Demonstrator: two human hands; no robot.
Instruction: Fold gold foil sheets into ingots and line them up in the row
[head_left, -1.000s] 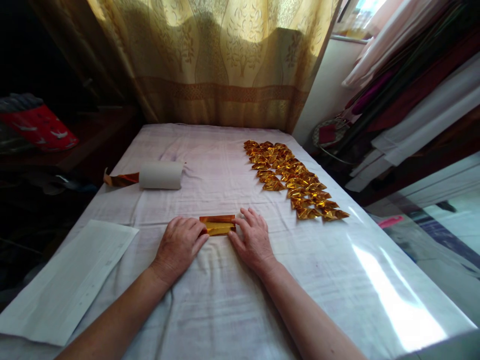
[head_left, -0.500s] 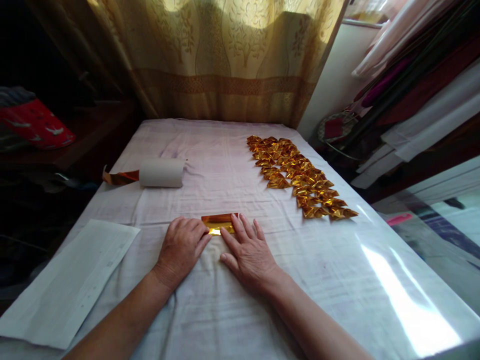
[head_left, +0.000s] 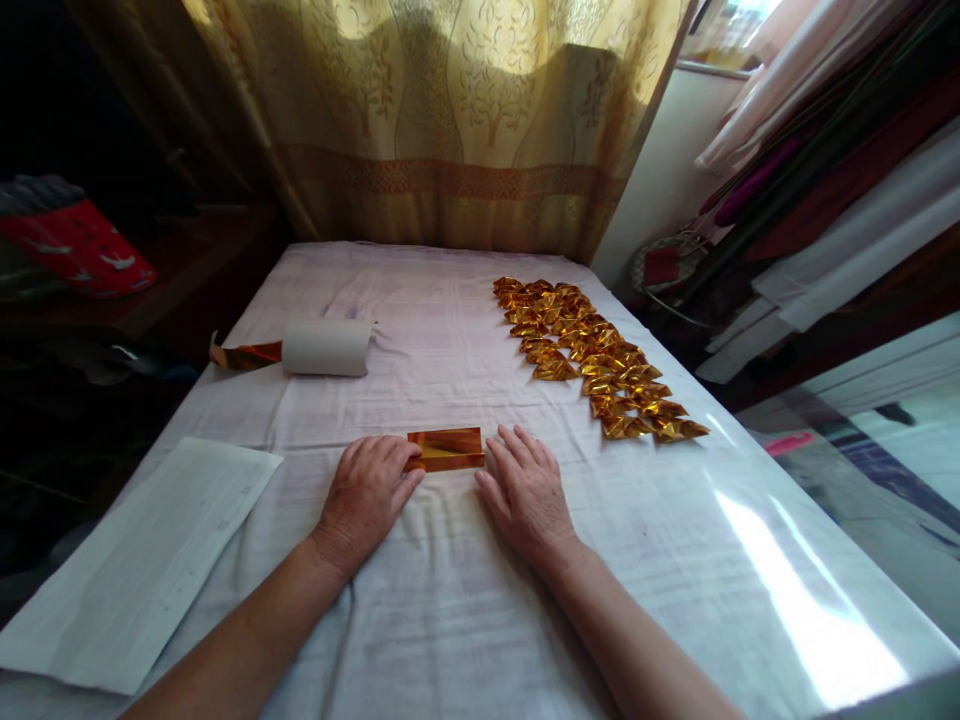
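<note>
A folded strip of shiny gold foil paper (head_left: 450,450) lies flat on the white cloth in front of me, a lengthwise fold along its near edge. Its left end is pinched between the thumb and fingers of my left hand (head_left: 367,493). Just past the right end rests my right hand (head_left: 527,493), palm down with the fingers stretched out and nothing in them. Farther right, several folded gold foil ingots (head_left: 615,360) stand in slanting rows.
On the left lie a grey cardboard tube (head_left: 326,347) with foil sticking out of it and a large white paper sheet (head_left: 142,560). The cloth-covered table (head_left: 420,290) ends at a gold curtain (head_left: 450,120). Clothes (head_left: 840,180) hang on the right.
My right hand has slid right, off the foil strip to beside its end. The near edge now shows a darker folded band. My left hand has kept its hold.
</note>
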